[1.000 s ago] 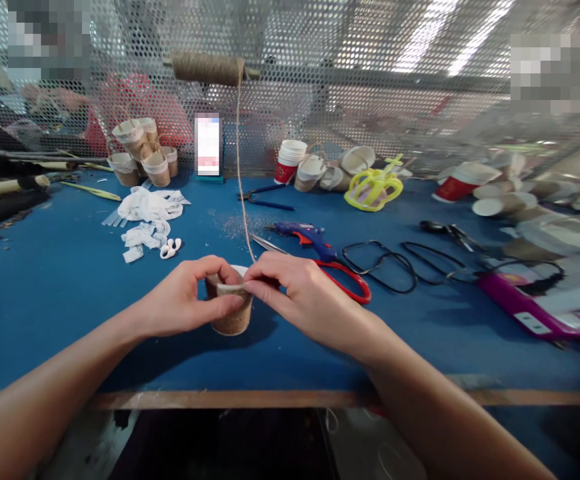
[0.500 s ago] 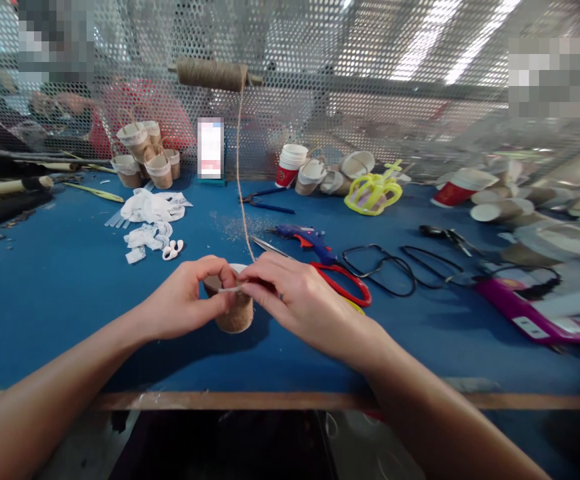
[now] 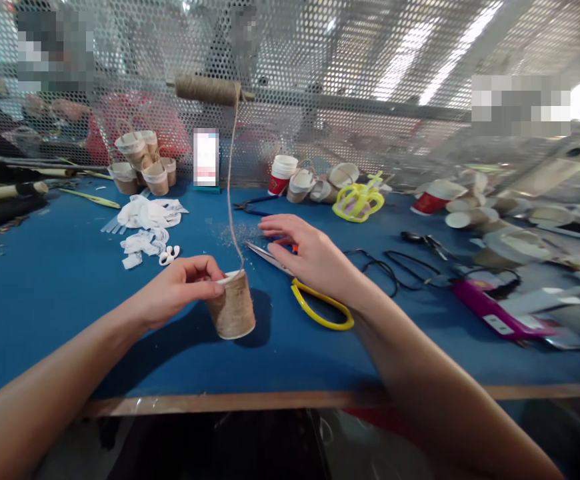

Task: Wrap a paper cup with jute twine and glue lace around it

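My left hand (image 3: 177, 288) pinches the rim of a twine-wrapped paper cup (image 3: 235, 310), thumb outside and fingers at the mouth. The cup stands slightly tilted near the table's front. A strand of twine (image 3: 229, 193) runs down to its rim from a spool (image 3: 205, 90) on the mesh panel. My right hand (image 3: 313, 253) is open, palm down, its fingers stretched over a blue glue gun (image 3: 281, 239) that it mostly covers. Whether it touches the gun I cannot tell. Scissors with a yellow lower handle (image 3: 296, 293) lie beneath this hand, blades pointing left.
White lace ribbon (image 3: 147, 213) and a small white coil (image 3: 169, 255) lie left. Finished little baskets (image 3: 156, 179) stand behind them by a phone (image 3: 206, 159). Pliers (image 3: 255, 203), red cups (image 3: 281, 177), a yellow basket (image 3: 357, 200), black cables and a purple power strip (image 3: 487, 310) occupy the back and right.
My right hand has left the cup rim and moved up and right over the glue gun. My left hand still holds the cup, whose side now shows more.
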